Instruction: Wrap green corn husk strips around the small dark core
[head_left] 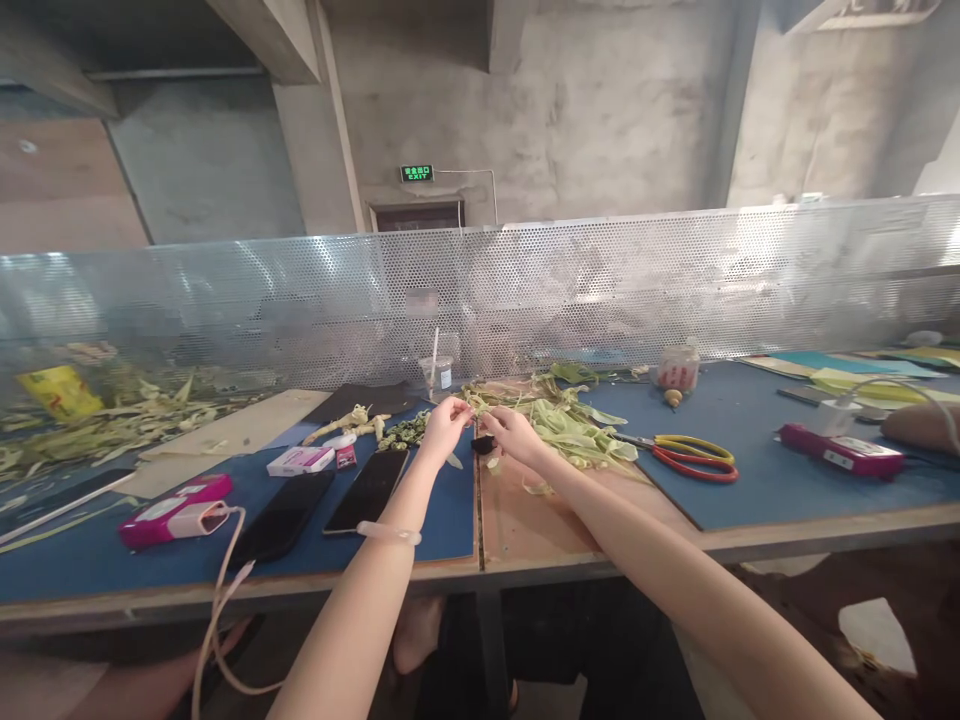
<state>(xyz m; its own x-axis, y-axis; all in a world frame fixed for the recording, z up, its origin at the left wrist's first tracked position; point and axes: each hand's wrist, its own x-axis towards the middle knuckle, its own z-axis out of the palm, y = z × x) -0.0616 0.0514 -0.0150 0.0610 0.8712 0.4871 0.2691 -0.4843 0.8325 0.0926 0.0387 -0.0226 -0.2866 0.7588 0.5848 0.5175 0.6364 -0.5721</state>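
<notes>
At frame centre, the left hand and right hand pinch a thin, pale green, papery leaf strip between fingertips, above the blue-matted table. A heap of limp green strips lies just right; yellow-and-red-handled scissors sit beyond.

pale green leaf strip, thin, stretched between both hands above table

Workbench surfaced with blue mats, backed by a perforated metal screen. Left portion: two dark phones lying side by side, a pink power bank with attached cable, a small white-and-pink box. Centre rear: clear plastic cup with straw. Right: yellow-and-red scissors, a second pink device. Rear wall: green exit sign.
</notes>
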